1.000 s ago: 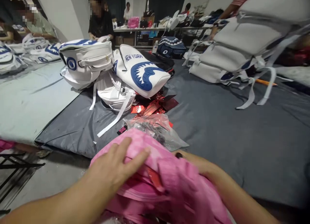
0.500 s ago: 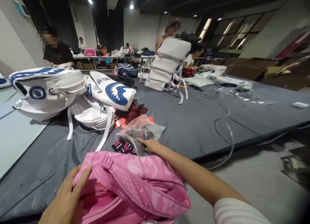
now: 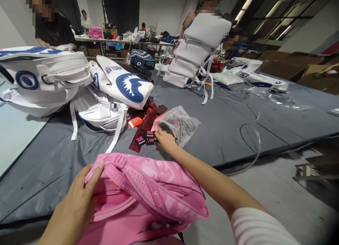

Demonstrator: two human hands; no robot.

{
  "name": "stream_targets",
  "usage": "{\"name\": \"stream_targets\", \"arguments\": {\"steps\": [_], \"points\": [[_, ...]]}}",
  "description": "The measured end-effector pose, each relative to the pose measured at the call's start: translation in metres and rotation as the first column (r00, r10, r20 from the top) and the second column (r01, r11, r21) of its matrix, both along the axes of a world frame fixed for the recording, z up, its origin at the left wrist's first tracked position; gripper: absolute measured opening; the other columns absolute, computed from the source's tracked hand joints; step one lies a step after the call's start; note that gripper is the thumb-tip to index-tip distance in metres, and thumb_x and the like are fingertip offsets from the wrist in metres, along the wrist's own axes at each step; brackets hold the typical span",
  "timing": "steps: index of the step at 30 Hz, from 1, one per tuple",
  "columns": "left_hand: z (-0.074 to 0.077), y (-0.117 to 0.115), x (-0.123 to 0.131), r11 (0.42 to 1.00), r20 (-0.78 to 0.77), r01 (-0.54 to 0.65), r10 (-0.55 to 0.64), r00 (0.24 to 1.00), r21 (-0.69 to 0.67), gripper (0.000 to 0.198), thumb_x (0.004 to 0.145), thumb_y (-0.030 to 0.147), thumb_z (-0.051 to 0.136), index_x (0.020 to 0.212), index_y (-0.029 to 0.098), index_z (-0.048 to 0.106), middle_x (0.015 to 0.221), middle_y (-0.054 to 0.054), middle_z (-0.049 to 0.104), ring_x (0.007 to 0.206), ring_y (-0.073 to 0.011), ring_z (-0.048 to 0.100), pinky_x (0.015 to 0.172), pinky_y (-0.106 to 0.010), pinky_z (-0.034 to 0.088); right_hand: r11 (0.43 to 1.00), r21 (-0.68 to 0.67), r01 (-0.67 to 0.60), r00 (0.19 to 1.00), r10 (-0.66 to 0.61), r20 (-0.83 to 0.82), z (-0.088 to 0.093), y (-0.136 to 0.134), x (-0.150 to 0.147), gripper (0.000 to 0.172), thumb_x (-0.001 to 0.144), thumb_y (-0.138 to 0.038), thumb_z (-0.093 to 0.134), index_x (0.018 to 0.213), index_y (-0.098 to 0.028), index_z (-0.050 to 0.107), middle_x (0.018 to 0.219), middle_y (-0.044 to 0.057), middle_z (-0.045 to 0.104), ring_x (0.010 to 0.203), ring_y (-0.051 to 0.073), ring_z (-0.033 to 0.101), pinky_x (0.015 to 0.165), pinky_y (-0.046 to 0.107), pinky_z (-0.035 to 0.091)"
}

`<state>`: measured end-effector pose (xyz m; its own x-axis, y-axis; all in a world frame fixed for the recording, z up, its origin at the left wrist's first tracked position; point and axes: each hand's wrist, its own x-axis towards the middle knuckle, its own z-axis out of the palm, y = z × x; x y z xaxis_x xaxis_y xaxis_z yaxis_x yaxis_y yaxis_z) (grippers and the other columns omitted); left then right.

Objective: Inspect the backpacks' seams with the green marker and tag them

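The tags (image 3: 145,139) lie at 9 o'clock of your right hand (image 3: 165,141), touching its fingertips, grip unclear; your left hand (image 3: 75,206) rests open on the pink backpack (image 3: 159,188).

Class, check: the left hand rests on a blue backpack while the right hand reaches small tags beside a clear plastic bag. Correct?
No: the head view shows the backpack under the left hand is pink, not blue; the rest holds.

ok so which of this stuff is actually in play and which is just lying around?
In play: pink backpack, gripped by left hand; black-pink tags, touched by right hand; clear bag beside them.
Lying about: white shark backpacks; stacked white backpacks; red tags; navy backpack.
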<state>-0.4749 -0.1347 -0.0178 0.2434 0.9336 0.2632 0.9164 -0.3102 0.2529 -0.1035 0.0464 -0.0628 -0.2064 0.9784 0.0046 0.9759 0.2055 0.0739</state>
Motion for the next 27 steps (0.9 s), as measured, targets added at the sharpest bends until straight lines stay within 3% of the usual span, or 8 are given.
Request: {"name": "stream_targets", "arguments": {"steps": [6,10,13,16,19,22,25,27], "points": [[0.006,0.002,0.004,0.999,-0.074,-0.015,0.012,0.997,-0.041,0.080,0.094,0.013,0.039,0.159,0.046,0.005,0.149,-0.010,0.043,0.123,-0.0269,0.060,0.080,-0.033,0.059,0.968,-0.094,-0.234,0.972,0.234,-0.004,-0.017,0.019,-0.033,0.041,0.096,-0.033,0.064,0.134,-0.019,0.058,0.131,0.015,0.057,0.116,0.027,0.056,0.086,0.030,0.052],[0.009,-0.001,0.005,0.997,-0.081,-0.023,0.017,0.997,-0.074,0.078,0.096,0.014,0.039,0.159,0.046,0.004,0.149,-0.011,0.041,0.127,-0.0274,0.058,0.083,-0.034,0.060,0.946,-0.111,-0.304,0.953,0.304,-0.015,-0.030,0.027,-0.042,0.054,0.094,-0.036,0.067,0.140,-0.012,0.052,0.138,0.021,0.051,0.118,0.032,0.054,0.086,0.035,0.054],[0.007,0.003,0.004,0.995,-0.063,-0.015,0.008,0.998,-0.102,0.077,0.096,0.014,0.039,0.159,0.044,0.006,0.150,-0.011,0.041,0.127,-0.0274,0.058,0.082,-0.034,0.060,0.911,-0.133,-0.390,0.920,0.390,-0.027,-0.033,0.032,-0.043,0.029,0.094,-0.026,0.065,0.118,-0.010,0.065,0.125,0.018,0.060,0.114,0.030,0.056,0.084,0.035,0.054],[0.000,0.014,0.001,0.996,-0.017,0.012,-0.014,1.000,-0.086,0.075,0.095,0.016,0.039,0.159,0.042,0.012,0.149,-0.011,0.041,0.127,-0.0286,0.058,0.089,-0.040,0.059,0.893,-0.106,-0.438,0.899,0.436,-0.042,-0.029,0.033,-0.044,0.009,0.094,-0.013,0.061,0.098,-0.010,0.068,0.106,0.010,0.067,0.103,0.023,0.061,0.084,0.034,0.054],[-0.008,0.030,0.000,0.995,0.000,0.048,-0.048,0.999,-0.093,0.075,0.093,0.016,0.041,0.159,0.039,0.014,0.147,-0.012,0.043,0.123,-0.0289,0.060,0.087,-0.039,0.059,0.917,0.004,-0.399,0.914,0.398,-0.073,-0.018,0.030,-0.041,0.005,0.096,-0.013,0.062,0.094,-0.012,0.067,0.094,0.003,0.069,0.090,0.017,0.065,0.081,0.033,0.055],[-0.010,0.046,-0.001,0.986,0.015,0.085,-0.084,0.996,-0.146,0.079,0.090,0.012,0.042,0.160,0.035,0.014,0.146,-0.013,0.044,0.123,-0.0294,0.060,0.088,-0.040,0.059,0.933,0.185,-0.307,0.927,0.338,-0.165,0.005,0.020,-0.033,0.008,0.094,-0.010,0.062,0.095,-0.014,0.068,0.089,0.003,0.072,0.081,0.016,0.068,0.074,0.029,0.055],[0.006,0.054,-0.005,0.956,0.086,0.160,-0.143,0.986,-0.247,0.078,0.089,0.016,0.048,0.160,0.032,0.019,0.149,-0.015,0.043,0.129,-0.0300,0.056,0.096,-0.044,0.056,0.898,0.381,-0.218,0.890,0.343,-0.299,0.040,-0.003,-0.026,0.025,0.097,-0.008,0.048,0.105,-0.016,0.070,0.098,0.008,0.075,0.087,0.019,0.071,0.077,0.029,0.056],[0.028,0.054,-0.005,0.928,0.177,0.237,-0.192,0.965,-0.286,0.072,0.091,0.029,0.056,0.157,0.032,0.029,0.155,-0.014,0.039,0.138,-0.0313,0.048,0.104,-0.047,0.051,0.823,0.527,-0.214,0.804,0.455,-0.383,0.064,-0.026,-0.028,0.030,0.100,-0.013,0.042,0.109,-0.017,0.070,0.107,0.010,0.074,0.099,0.021,0.071,0.086,0.034,0.056]]}}
